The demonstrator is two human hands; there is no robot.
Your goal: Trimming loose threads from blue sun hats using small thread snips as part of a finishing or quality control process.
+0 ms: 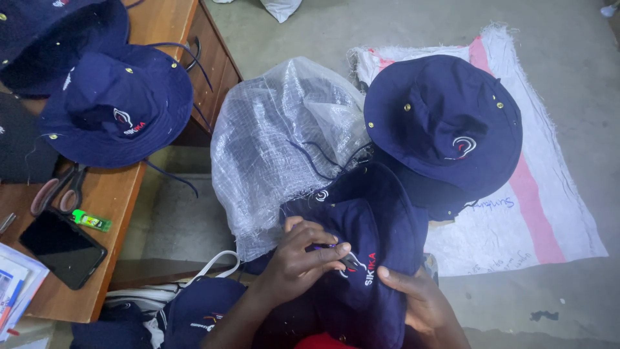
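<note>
From the head view, you are holding a folded navy bucket hat (361,258) in your lap, below a clear plastic sack (278,142). Your left hand (300,258) is pinching at its embroidered front, fingers (332,249) clenched on the cloth; your right hand (420,300) is gripping the brim's edge from beneath. The hat looks light, soft and floppy, so taking it by the stitched brim is probably steadiest. Another hat (116,106) is lying on the desk (110,194).
</note>
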